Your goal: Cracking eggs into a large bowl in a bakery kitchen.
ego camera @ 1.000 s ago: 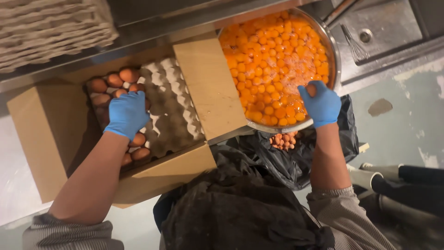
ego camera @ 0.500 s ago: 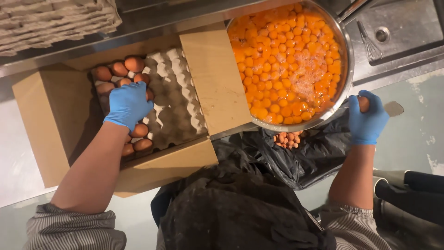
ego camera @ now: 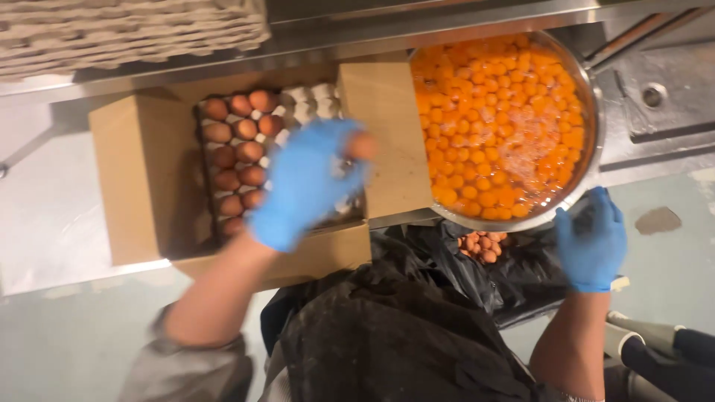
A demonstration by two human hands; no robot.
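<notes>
Over the egg tray point(ego camera: 234, 160) your left hand point(ego camera: 305, 182) grips a brown egg point(ego camera: 363, 145); your right hand point(ego camera: 592, 238), open, empty, nears the yolk-filled bowl point(ego camera: 592, 112).

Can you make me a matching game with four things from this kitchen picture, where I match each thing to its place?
Things:
1. round metal bowl of orange egg yolks
2. brown whole eggs
3. black plastic bag
4. stack of grey cardboard egg trays

Places:
A. in the tray inside the open brown cardboard box
B. top left corner of the picture
C. below the bowl, with broken shells in it
D. on the steel counter, right of the box

Pairs: 1-D, 2-A, 3-C, 4-B
</notes>
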